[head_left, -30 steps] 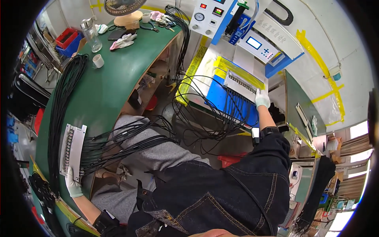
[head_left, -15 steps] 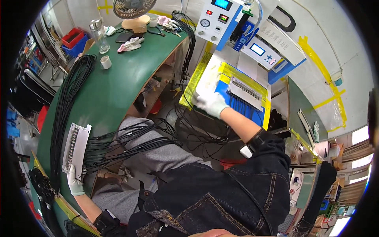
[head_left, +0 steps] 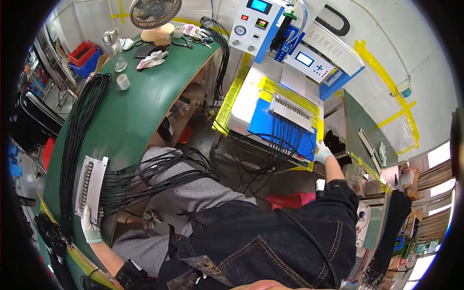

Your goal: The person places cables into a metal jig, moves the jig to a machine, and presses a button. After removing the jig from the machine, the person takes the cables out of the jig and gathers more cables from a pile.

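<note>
My left hand (head_left: 91, 228), in a white glove, grips the near end of a metal bar fixture (head_left: 93, 186) at the green table's edge. Its thumb lies on top; the fingers underneath are hidden. Several black cables (head_left: 145, 181) run from this fixture across my lap. My right hand (head_left: 323, 152), also gloved, is at the front right corner of the machine's bed, fingers apart with no object visible in them. A second metal fixture (head_left: 292, 112) sits on the blue pad (head_left: 261, 121), its black cables (head_left: 278, 145) hanging over the front edge.
The blue and white machine (head_left: 309, 60) stands behind the pad, with a control box (head_left: 253, 29) beside it. On the green table (head_left: 140, 104) are a long cable bundle (head_left: 79, 140), a tape roll (head_left: 123, 81), a glass bottle (head_left: 116, 53), gloves (head_left: 152, 60) and a fan (head_left: 155, 12).
My right hand has moved right, from the left side of the blue pad to the bed's front right corner. My left hand stays on its fixture. The view has shifted slightly.
</note>
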Available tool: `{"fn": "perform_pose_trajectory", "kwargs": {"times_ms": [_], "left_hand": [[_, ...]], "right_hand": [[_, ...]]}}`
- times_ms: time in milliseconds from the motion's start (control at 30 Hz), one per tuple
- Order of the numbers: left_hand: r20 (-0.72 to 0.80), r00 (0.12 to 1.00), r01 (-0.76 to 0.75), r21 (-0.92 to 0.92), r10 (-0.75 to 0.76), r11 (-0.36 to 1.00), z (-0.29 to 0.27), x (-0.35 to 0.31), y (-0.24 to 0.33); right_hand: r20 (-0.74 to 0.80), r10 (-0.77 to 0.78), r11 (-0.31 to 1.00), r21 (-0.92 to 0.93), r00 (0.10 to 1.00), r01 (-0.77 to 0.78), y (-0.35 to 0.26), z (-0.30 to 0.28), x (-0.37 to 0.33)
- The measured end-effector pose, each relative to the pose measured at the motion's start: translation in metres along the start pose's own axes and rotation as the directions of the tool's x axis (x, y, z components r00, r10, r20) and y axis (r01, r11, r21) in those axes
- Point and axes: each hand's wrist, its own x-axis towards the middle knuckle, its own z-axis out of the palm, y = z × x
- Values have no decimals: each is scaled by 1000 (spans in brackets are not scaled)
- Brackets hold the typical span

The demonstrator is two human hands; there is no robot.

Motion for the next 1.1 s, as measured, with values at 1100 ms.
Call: {"fn": "perform_pose_trajectory", "kwargs": {"times_ms": [1100], "left_hand": [[-452,877,237,701,162,673,71,-65,3]], "right_hand": [[26,-881,229,896,472,379,-637,-120,78]]}}
